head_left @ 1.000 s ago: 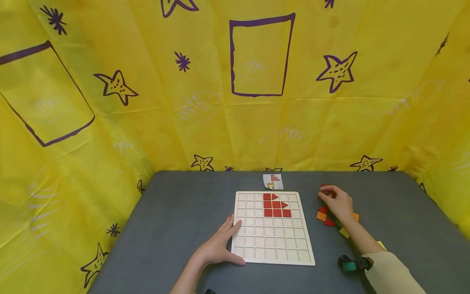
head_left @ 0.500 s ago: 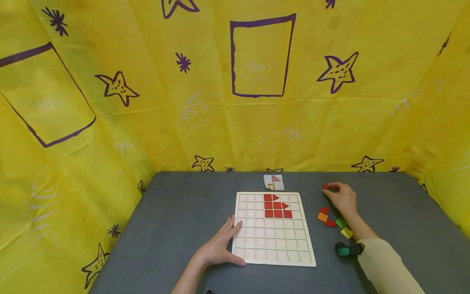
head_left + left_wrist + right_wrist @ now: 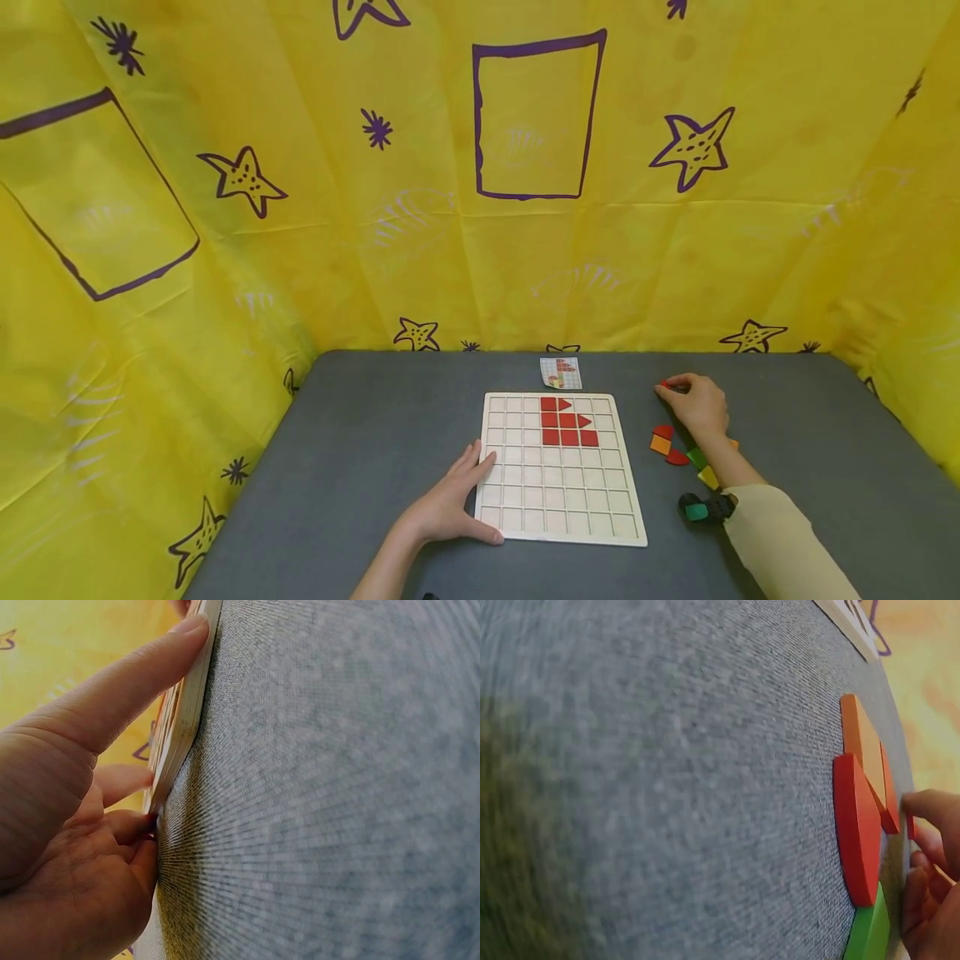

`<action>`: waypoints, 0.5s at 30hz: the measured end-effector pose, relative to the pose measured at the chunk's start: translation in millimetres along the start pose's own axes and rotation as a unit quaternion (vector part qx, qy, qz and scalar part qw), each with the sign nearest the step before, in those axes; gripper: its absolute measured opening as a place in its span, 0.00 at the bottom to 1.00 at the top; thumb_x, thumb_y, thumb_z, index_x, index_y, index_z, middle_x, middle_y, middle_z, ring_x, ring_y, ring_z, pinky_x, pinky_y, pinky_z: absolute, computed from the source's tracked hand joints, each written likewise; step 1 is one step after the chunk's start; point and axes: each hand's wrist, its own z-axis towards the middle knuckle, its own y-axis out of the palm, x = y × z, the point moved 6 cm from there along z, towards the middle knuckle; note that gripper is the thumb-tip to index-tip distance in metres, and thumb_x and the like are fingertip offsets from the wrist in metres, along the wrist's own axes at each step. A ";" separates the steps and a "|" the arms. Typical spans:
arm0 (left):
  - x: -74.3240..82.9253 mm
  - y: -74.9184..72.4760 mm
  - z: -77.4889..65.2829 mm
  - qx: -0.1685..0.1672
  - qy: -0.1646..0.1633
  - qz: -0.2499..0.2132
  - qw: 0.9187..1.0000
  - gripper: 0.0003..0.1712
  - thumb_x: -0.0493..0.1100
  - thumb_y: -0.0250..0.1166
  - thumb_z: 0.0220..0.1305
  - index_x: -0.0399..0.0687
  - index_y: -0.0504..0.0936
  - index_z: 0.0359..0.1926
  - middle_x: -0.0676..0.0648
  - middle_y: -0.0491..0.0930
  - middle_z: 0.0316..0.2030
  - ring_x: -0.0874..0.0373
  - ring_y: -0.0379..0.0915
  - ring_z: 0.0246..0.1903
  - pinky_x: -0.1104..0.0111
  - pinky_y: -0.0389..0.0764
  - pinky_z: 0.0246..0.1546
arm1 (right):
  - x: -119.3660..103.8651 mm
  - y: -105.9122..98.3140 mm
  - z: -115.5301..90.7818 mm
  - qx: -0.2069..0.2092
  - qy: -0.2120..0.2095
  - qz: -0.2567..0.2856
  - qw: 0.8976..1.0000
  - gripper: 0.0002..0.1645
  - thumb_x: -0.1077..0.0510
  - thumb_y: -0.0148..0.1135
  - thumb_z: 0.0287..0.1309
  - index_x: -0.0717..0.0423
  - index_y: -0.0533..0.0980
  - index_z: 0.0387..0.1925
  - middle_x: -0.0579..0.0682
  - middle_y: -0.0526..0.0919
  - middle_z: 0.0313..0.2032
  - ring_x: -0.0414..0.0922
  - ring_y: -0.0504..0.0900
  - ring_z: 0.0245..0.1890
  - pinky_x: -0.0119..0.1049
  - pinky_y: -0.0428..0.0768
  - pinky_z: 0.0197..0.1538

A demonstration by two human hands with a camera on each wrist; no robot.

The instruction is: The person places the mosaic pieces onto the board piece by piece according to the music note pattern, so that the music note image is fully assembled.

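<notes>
Right hand (image 3: 699, 407): I'm pinching a red piece (image 3: 910, 827), the board (image 3: 562, 493) lying left.
Left hand (image 3: 448, 502): I'm resting spread fingers (on its edge).

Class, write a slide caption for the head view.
Left hand touches a flat white gridded board; right hand pinches a small red piece.

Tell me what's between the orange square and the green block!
A curved red block lies between the orange square and green block; the right wrist view shows it.
</notes>
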 end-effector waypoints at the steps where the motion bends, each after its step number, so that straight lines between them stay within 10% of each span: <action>1: 0.2 0.1 -0.1 0.000 -0.001 0.000 1.000 0.65 0.59 0.79 0.37 0.49 0.53 0.73 0.42 0.38 0.75 0.45 0.32 0.74 0.41 0.50 0.65 | -0.1 0.0 -0.3 0.000 0.005 0.000 1.000 0.23 0.46 0.66 0.54 0.60 0.81 0.43 0.62 0.82 0.41 0.58 0.78 0.39 0.47 0.74 0.33; 15: -1.3 0.6 0.2 0.001 0.003 0.001 1.000 0.65 0.59 0.79 0.37 0.49 0.53 0.73 0.42 0.39 0.75 0.45 0.32 0.74 0.41 0.51 0.65 | -11.5 5.9 -24.5 -0.011 -0.016 0.074 0.997 0.26 0.39 0.66 0.52 0.54 0.82 0.44 0.53 0.84 0.33 0.44 0.73 0.29 0.34 0.67 0.30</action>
